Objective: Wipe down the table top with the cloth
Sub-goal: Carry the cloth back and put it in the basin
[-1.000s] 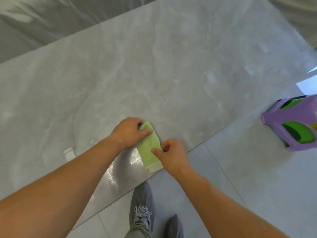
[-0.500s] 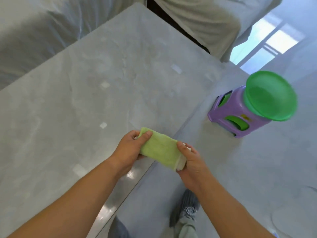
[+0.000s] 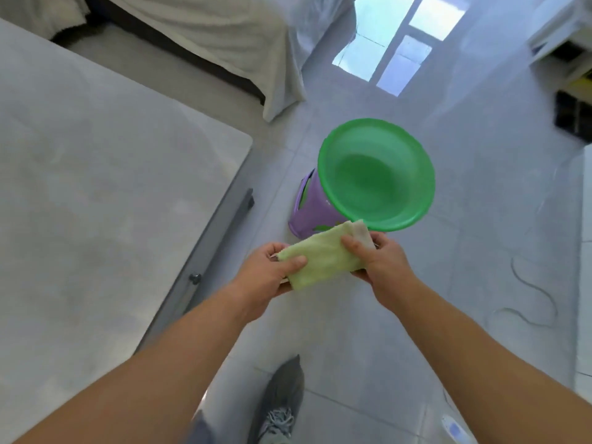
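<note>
A folded light-green cloth (image 3: pixel 323 257) is held in the air between both hands, over the floor and to the right of the table. My left hand (image 3: pixel 269 274) grips its left end with the thumb on top. My right hand (image 3: pixel 381 261) pinches its right end, where a paler inner layer shows. The grey marble table top (image 3: pixel 96 193) fills the left side of the view; its corner lies at the upper middle.
A green plastic basin (image 3: pixel 378 174) sits on a purple stool (image 3: pixel 307 213) just beyond the cloth. A cloth-draped piece of furniture (image 3: pixel 224 40) stands behind. A thin cable (image 3: pixel 528 293) lies on the tiled floor at right. My grey shoe (image 3: pixel 282 402) is below.
The cloth has been lifted off the table edge and carried right, away from the table and toward the basin. Both hands kept hold of it. The view swung to the right.
</note>
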A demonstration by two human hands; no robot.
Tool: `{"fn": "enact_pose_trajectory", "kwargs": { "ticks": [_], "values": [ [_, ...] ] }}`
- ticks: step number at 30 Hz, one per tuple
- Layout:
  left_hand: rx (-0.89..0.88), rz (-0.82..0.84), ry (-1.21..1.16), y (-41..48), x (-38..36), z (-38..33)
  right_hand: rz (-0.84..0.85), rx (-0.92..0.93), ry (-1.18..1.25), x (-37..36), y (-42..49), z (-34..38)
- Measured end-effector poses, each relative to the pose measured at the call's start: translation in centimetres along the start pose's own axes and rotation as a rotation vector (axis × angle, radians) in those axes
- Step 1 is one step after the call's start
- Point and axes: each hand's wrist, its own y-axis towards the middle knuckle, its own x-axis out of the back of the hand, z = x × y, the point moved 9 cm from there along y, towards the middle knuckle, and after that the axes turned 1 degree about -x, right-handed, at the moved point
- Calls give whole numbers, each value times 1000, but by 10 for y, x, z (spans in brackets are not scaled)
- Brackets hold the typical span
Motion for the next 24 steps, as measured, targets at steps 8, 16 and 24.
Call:
{"fn": "enact_pose_trajectory", "kwargs": {
  "ticks": [8,16,24],
  "values": [
    [84,63,263,133,-69,-1,-104,145,-203,53,135,34],
    [184,115,307,191,-77,6,-176,273,-511,50,202,37],
    [182,147,380,194,-78,1,-123,530,-825,41,161,19]
  ]
}}
